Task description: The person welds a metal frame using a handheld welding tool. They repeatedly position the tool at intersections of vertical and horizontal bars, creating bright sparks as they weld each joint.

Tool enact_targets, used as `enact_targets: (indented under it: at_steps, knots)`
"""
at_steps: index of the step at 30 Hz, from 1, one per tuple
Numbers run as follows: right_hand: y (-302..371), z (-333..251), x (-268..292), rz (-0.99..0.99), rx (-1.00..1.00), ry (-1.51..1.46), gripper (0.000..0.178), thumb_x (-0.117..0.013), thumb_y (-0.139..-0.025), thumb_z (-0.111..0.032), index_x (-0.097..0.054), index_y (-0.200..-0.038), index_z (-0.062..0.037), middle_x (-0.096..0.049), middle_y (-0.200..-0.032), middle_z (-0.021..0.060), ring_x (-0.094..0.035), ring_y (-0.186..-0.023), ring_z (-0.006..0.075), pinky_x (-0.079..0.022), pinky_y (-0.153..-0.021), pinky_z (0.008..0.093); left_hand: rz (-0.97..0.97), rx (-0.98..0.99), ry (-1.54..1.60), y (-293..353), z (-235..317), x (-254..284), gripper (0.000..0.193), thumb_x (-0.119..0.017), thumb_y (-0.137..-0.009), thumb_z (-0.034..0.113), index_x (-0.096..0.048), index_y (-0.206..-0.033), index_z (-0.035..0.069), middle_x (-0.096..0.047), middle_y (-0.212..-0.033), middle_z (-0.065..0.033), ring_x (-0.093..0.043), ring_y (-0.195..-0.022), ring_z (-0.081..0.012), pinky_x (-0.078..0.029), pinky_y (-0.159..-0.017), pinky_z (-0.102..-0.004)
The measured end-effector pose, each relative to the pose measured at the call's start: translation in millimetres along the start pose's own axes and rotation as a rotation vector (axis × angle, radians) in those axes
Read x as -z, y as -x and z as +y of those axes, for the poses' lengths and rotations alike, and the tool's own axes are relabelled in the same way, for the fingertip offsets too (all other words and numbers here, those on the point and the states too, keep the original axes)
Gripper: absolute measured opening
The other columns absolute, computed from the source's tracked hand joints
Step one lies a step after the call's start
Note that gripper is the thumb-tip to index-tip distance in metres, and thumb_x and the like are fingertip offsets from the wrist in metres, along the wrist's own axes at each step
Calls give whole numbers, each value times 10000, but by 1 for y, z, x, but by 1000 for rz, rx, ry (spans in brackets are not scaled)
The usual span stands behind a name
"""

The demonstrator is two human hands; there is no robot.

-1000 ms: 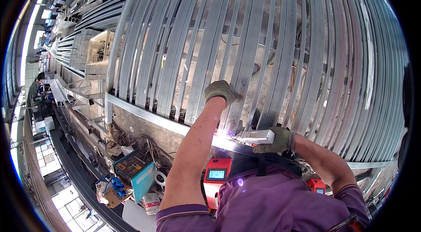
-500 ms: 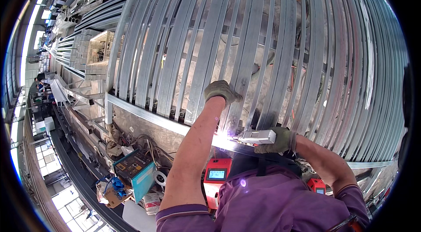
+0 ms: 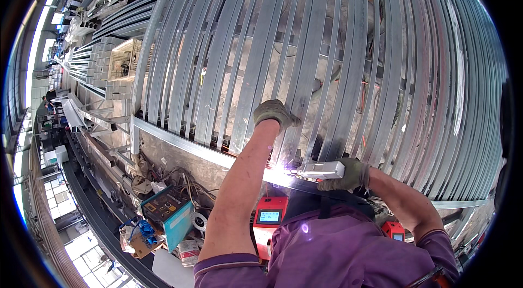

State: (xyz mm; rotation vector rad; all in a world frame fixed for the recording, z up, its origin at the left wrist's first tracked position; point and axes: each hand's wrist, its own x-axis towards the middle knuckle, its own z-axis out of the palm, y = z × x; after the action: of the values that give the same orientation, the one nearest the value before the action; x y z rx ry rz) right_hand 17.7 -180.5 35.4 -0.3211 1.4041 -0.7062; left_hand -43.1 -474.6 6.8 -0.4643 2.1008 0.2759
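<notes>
My right hand (image 3: 347, 174), in a dark green work glove, is closed round a pale, boxy welding gun (image 3: 320, 170). The gun's tip glows white-violet against the near rail (image 3: 182, 140) of a large frame, where the steel tubes meet it. My left hand (image 3: 274, 114), gloved too, lies farther forward with its fingers curled over a long grey steel tube (image 3: 298, 92). The tube's lower end runs toward the bright spot. Glare hides the joint itself, and the fingertips of my left hand are mostly hidden.
Many parallel steel tubes (image 3: 348, 70) span the frame with gaps between them. Near my body stand a red machine with a lit screen (image 3: 268, 217) and a teal machine (image 3: 168, 214) among cables. A crate (image 3: 123, 60) and stacked tubes (image 3: 98, 53) lie at the left.
The welding gun and my right hand have shifted very slightly to the right, with the glow still at the tip. My left hand stays in place.
</notes>
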Motion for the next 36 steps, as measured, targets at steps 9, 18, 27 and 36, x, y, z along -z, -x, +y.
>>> enact_targets:
  at_steps: [9,18,27,36]
  knots:
    - [3,-1,1,12,-14,20,697,-894,-911,-630,-769,-1359,-110,-771,-825,76,-730,-580,187,-592,-517,348,10,3,-2,-3,0,-3,922,-911,-772,736,-768,-1379,56,-767,-1410,-175,-729,-1337,-317,-577,-1123,-432]
    - [-3,22,-2,38,60,4,718,-900,-900,-643,-767,-1359,-107,-763,-796,72,-725,-571,180,-585,-516,348,10,2,-3,-2,1,-2,927,-921,-769,733,-766,-1383,57,-767,-1412,-171,-733,-1331,-315,-583,-1114,-432]
    - [-7,34,-4,58,79,48,722,-909,-892,-642,-766,-1370,-121,-783,-840,67,-738,-611,177,-590,-544,351,11,12,9,-2,1,-2,924,-920,-776,731,-764,-1389,57,-766,-1419,-169,-733,-1335,-314,-585,-1114,-430]
    - [-2,32,-3,63,46,41,757,-908,-886,-655,-753,-1426,-147,-807,-915,66,-753,-665,173,-614,-575,347,25,8,2,-3,0,-3,920,-922,-770,732,-772,-1372,52,-775,-1398,-184,-742,-1319,-324,-586,-1112,-432]
